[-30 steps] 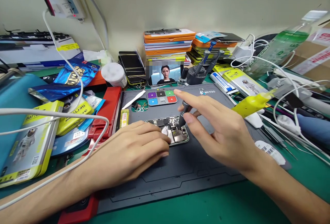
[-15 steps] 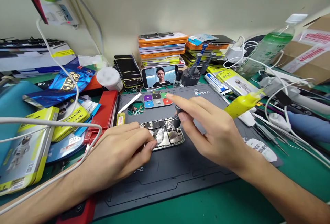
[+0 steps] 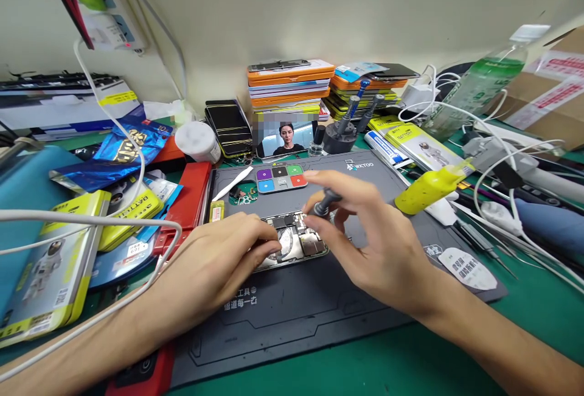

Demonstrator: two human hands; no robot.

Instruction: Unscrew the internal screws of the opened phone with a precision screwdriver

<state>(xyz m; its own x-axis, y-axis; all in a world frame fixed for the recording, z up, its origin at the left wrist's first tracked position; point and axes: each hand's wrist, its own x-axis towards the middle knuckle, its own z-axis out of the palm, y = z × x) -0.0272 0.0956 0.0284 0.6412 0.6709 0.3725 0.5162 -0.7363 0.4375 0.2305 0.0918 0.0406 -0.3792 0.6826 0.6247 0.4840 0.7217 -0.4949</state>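
Observation:
An opened phone (image 3: 312, 244) lies on the dark grey mat (image 3: 292, 298), its circuit boards and metal parts exposed. My left hand (image 3: 228, 253) rests over the phone's left end, fingers curled in and closed against it; the fingertips' exact hold is partly hidden. Just above the phone's right end, my right hand (image 3: 369, 225) holds a short dark screwdriver (image 3: 326, 202) between thumb and fingers. The screwdriver is tilted, and fingers hide its tip. Behind the phone sits a tray with coloured squares (image 3: 281, 182), beside a white pry tool (image 3: 232, 183).
A propped phone playing video (image 3: 287, 138) stands behind the mat, near a screwdriver holder (image 3: 340, 135). A yellow bottle (image 3: 426, 189) and tweezers (image 3: 483, 244) lie right. Battery boxes (image 3: 55, 268) and a red case (image 3: 187, 201) crowd the left, where a white cable (image 3: 114, 219) crosses my forearm.
The screwdriver has gone from upright over the phone's right end to tilted and lifted in my right fingers. My left hand stays at the phone. The view has shifted slightly.

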